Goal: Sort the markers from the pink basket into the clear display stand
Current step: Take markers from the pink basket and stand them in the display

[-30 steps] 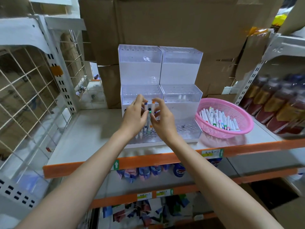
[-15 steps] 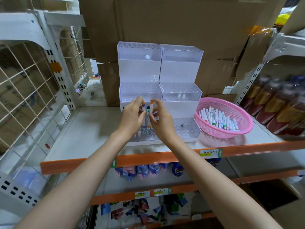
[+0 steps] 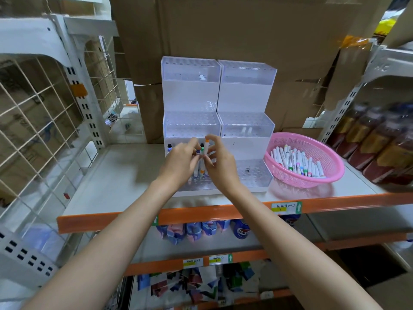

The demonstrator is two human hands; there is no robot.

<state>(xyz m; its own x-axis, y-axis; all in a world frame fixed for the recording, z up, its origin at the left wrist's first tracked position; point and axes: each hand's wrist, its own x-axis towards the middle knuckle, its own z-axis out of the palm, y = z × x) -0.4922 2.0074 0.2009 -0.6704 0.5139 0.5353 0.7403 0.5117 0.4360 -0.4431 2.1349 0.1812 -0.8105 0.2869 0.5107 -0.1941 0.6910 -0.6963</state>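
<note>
The clear display stand [image 3: 247, 127] is a stepped acrylic rack with rows of holes, standing on the white shelf. Both hands meet in front of its lower left tier. My right hand [image 3: 220, 164] pinches an upright white marker [image 3: 206, 147] with an orange cap. My left hand [image 3: 180, 163] holds a small bunch of white markers [image 3: 196, 170] upright, their coloured caps showing between the fingers. A few markers [image 3: 169, 147] stand in the stand's lower left holes. The pink basket [image 3: 330, 157] to the right holds several white markers lying loose.
The shelf [image 3: 125, 175] has an orange front edge. Cardboard boxes [image 3: 245, 30] rise behind the stand. A wire mesh panel [image 3: 38, 121] closes the left side. Dark bottles [image 3: 380, 142] stand right of the basket. Packets lie on the lower shelves.
The hands stay together at the stand's lower left tier. The orange-capped marker in my right hand sits a little higher above the bunch than before.
</note>
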